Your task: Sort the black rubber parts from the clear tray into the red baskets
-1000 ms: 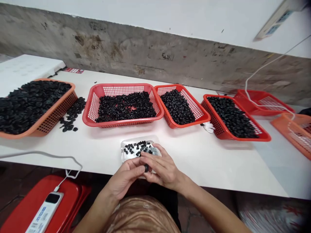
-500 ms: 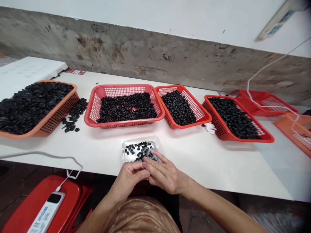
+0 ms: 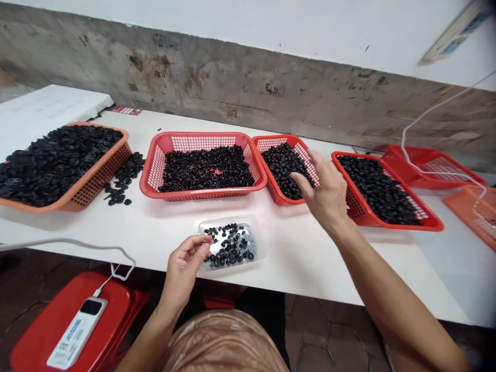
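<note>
The wall in front of me is white-painted above and bare, stained grey concrete lower down, scuffed with brown patches. A white socket strip sits high on the right, blurred, with a white cable running down from that side. The long white table before me shines softly under even indoor light, and a white board lies at its far left end. Below, I see dark patterned floor tiles and, at my left, a red plastic stool.
</note>
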{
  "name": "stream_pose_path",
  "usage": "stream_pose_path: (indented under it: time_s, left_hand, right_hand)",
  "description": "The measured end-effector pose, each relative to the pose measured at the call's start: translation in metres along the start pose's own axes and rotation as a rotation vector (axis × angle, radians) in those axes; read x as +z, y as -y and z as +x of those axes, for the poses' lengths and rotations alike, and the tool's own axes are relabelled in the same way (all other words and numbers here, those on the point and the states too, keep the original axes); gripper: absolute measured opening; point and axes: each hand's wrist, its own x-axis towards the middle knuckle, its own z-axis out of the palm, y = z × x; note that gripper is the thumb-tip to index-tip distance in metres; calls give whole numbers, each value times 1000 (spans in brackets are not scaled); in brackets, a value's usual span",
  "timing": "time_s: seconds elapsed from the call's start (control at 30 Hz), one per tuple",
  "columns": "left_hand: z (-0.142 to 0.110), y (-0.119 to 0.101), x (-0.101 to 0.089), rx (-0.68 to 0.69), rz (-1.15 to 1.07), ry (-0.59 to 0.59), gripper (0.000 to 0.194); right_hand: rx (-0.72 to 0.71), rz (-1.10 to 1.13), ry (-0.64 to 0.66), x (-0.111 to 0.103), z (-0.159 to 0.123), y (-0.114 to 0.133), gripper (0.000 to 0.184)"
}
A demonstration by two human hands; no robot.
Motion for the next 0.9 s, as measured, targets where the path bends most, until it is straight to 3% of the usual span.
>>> stream_pose_path:
  time_s: [0.07, 0.17, 0.27, 0.33, 0.5, 0.7, 0.77, 0.9]
  left_hand:
    - [-1, 4, 0, 0, -5, -7, 23]
    - [-3, 10, -1, 2, 18, -7, 22]
    - [-2, 14, -3, 15, 41, -6, 20]
    - [-1, 16, -4, 19, 47, -2, 21]
    - [-2, 15, -5, 16, 69, 32, 24]
    - [-2, 12, -8, 122, 193, 74, 24]
    - [-1, 10, -8, 179, 253, 98, 26]
    - [0, 2, -2, 289, 318, 103, 25]
  right_hand:
    - [44, 179, 97, 6, -7, 16, 23]
    - [52, 499, 511, 24, -37, 61, 12]
    - [-16, 420, 973, 46, -64, 104, 12]
    - [-57, 327, 1139, 60, -72, 125, 12]
    - [-45, 235, 1225, 83, -76, 150, 14]
    - [53, 303, 1238, 82, -66, 133, 16]
    - [181, 528, 1260, 76, -62, 122, 24]
    - [658, 1189, 1294, 64, -58, 114, 43]
